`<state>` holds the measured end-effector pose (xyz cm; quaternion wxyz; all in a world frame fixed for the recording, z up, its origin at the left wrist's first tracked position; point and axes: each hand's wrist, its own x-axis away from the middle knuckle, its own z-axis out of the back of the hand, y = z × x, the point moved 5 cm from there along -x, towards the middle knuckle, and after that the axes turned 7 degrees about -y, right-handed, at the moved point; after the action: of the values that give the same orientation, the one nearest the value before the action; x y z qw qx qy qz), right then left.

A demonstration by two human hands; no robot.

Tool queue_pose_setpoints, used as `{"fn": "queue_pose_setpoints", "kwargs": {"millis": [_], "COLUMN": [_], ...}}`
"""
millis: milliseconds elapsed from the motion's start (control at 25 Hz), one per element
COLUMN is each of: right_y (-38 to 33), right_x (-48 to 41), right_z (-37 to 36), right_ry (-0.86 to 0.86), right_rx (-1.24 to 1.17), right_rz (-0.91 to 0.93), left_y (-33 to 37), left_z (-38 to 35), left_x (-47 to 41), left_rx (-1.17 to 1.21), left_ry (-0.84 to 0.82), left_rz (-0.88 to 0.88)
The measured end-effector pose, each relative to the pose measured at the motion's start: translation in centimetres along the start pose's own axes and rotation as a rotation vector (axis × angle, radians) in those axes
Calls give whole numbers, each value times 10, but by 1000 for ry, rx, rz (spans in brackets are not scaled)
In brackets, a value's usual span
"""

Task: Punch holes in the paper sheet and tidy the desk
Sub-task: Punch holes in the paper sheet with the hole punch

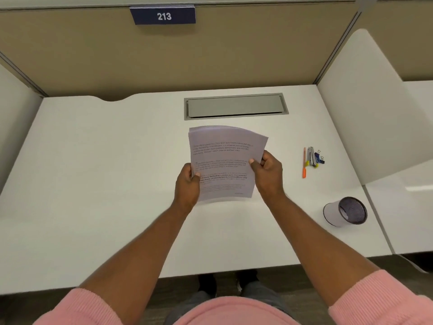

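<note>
While both hands point(187, 186) point(268, 174) pinch the paper sheet point(225, 158), its print blurs.

Paper stack point(225, 160): a few white sheets with black printed paragraphs, held clear of the tabletop point(105, 160), far edge bowed. Left hand point(187, 184) pinches its left edge, right hand point(267, 172) its right edge. Well to the right lie an orange pen point(304, 163), a grey metal tool point(311, 156) (type unclear) and binder clips point(319, 157), close together. Nearer, the mesh cup point(344, 211) lies on its side.
</note>
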<state>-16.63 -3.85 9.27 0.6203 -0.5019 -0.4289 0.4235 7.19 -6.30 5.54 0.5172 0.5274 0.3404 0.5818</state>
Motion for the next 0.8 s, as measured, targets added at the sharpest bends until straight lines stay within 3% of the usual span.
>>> {"fn": "queue_pose_setpoints", "kwargs": {"millis": [320, 640, 800], "right_y": [33, 22, 30], "right_x": [19, 7, 6], "right_z": [8, 14, 11], "right_ry": [-38, -20, -44], "right_rx": [88, 42, 64], "right_rz": [-72, -19, -64], "left_y": [-24, 0, -5], "left_z": [-11, -13, -15], "left_x": [19, 19, 21], "left_rx": [-93, -90, -173], "left_ry": [-8, 59, 19], "left_rz": [10, -146, -136]}}
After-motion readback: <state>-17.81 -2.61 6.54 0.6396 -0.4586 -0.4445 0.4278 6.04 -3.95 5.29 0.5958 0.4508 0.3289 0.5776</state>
